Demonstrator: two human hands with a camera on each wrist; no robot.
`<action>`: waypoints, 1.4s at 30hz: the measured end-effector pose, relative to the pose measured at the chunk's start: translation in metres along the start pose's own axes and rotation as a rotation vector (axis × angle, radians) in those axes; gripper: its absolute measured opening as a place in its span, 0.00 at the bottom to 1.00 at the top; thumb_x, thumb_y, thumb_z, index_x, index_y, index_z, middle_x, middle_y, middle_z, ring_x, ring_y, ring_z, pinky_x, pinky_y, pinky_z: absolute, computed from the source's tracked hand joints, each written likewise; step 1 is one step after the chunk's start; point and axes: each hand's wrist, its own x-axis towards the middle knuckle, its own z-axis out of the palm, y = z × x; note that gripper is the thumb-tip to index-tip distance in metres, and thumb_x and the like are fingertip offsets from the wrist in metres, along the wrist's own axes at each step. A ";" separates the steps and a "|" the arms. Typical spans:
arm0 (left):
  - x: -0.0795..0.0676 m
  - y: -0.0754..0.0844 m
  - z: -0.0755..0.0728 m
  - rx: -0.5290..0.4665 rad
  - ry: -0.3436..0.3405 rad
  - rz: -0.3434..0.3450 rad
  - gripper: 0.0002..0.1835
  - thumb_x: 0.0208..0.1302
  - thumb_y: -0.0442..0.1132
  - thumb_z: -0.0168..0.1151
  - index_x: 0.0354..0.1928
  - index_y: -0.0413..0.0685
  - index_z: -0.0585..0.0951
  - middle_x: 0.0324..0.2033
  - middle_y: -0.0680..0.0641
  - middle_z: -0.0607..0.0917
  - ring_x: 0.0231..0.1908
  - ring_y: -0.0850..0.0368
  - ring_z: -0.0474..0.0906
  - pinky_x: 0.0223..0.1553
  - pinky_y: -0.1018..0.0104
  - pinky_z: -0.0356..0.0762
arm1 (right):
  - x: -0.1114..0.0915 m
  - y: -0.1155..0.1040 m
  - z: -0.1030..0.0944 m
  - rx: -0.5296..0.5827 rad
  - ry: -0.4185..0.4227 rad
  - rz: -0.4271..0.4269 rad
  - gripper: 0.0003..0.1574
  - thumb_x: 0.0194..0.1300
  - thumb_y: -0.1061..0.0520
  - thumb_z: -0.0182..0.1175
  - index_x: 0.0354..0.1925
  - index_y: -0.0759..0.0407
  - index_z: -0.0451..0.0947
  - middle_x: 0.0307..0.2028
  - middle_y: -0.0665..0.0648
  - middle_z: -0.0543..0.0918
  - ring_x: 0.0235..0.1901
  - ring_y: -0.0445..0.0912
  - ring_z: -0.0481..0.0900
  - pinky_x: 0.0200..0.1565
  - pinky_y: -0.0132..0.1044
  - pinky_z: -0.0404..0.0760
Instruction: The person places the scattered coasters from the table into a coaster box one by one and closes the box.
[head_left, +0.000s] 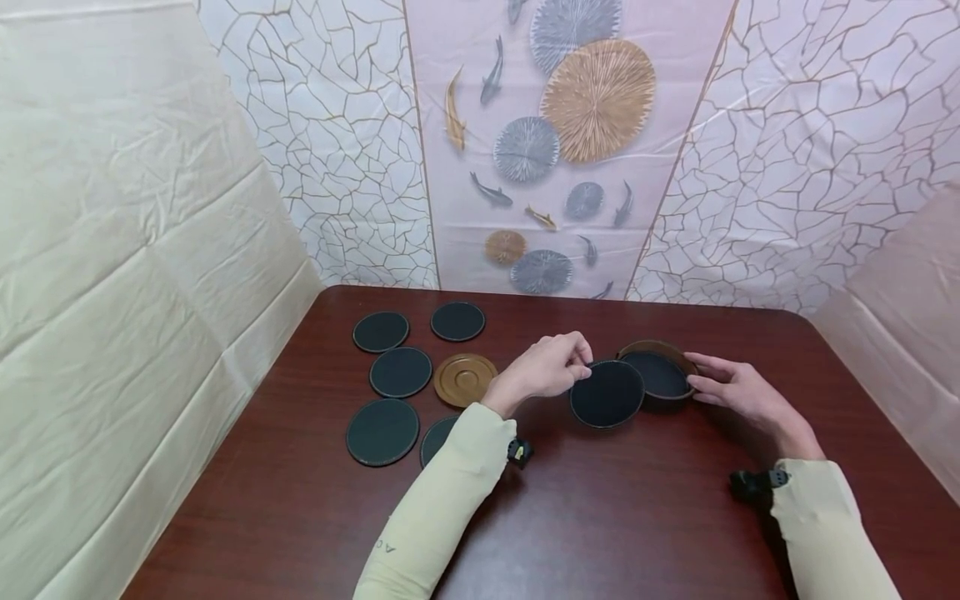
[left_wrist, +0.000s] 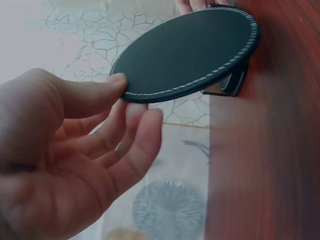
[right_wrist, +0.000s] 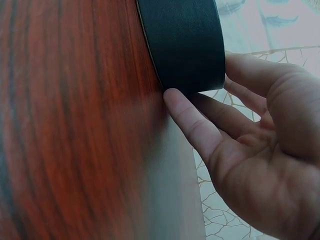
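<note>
My left hand (head_left: pixel 549 365) pinches the edge of a round black coaster (head_left: pixel 607 395) with pale stitching round its rim. In the left wrist view the thumb lies on top of this coaster (left_wrist: pixel 185 55), fingers below, and it is tilted above the table. Just right of it stands a round coaster holder (head_left: pixel 684 360), brown along its inner wall and black outside, with a dark surface inside. My right hand (head_left: pixel 738 392) touches the holder's right side, its fingers extended; in the right wrist view the fingertips rest on the black outer wall (right_wrist: pixel 187 45) near the table.
Several black coasters lie flat on the left of the dark red table (head_left: pixel 600 517), among them one at the back (head_left: pixel 457 322) and one in front (head_left: pixel 382 432). A brown ringed disc (head_left: pixel 461 381) lies beside them; my left forearm partly covers another coaster (head_left: pixel 435 437).
</note>
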 end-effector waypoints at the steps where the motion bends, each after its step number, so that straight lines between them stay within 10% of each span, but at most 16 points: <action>1: 0.001 0.000 0.001 -0.014 0.026 -0.012 0.05 0.69 0.42 0.61 0.43 0.54 0.75 0.34 0.57 0.81 0.33 0.64 0.76 0.37 0.73 0.72 | 0.000 -0.001 0.000 0.000 -0.001 0.001 0.47 0.70 0.46 0.59 0.76 0.62 0.51 0.70 0.77 0.58 0.45 0.31 0.82 0.48 0.37 0.84; 15: 0.026 0.001 0.029 -0.255 0.399 -0.254 0.06 0.68 0.44 0.62 0.43 0.56 0.75 0.33 0.58 0.80 0.35 0.65 0.76 0.39 0.69 0.72 | -0.001 -0.005 0.003 -0.036 -0.002 0.031 0.46 0.70 0.45 0.59 0.76 0.60 0.51 0.70 0.77 0.59 0.46 0.35 0.84 0.49 0.38 0.83; 22: 0.049 0.008 0.043 -0.335 0.432 -0.390 0.06 0.66 0.45 0.65 0.41 0.57 0.78 0.32 0.56 0.84 0.31 0.63 0.77 0.36 0.68 0.74 | -0.002 -0.002 0.002 -0.004 0.008 0.015 0.46 0.71 0.48 0.59 0.76 0.62 0.51 0.71 0.77 0.57 0.45 0.33 0.84 0.48 0.36 0.84; 29: 0.065 0.010 0.064 -0.540 0.490 -0.416 0.05 0.64 0.39 0.66 0.39 0.50 0.78 0.27 0.52 0.85 0.16 0.63 0.80 0.24 0.73 0.78 | -0.001 -0.001 0.003 0.004 0.005 -0.005 0.46 0.71 0.49 0.59 0.75 0.64 0.51 0.70 0.78 0.58 0.45 0.33 0.83 0.48 0.36 0.84; 42: 0.077 0.016 0.089 -0.716 0.520 -0.510 0.07 0.61 0.34 0.68 0.33 0.48 0.77 0.21 0.53 0.81 0.17 0.62 0.78 0.20 0.70 0.79 | 0.000 -0.004 0.002 0.045 0.003 -0.030 0.45 0.71 0.52 0.59 0.74 0.68 0.51 0.70 0.79 0.57 0.44 0.31 0.83 0.47 0.36 0.84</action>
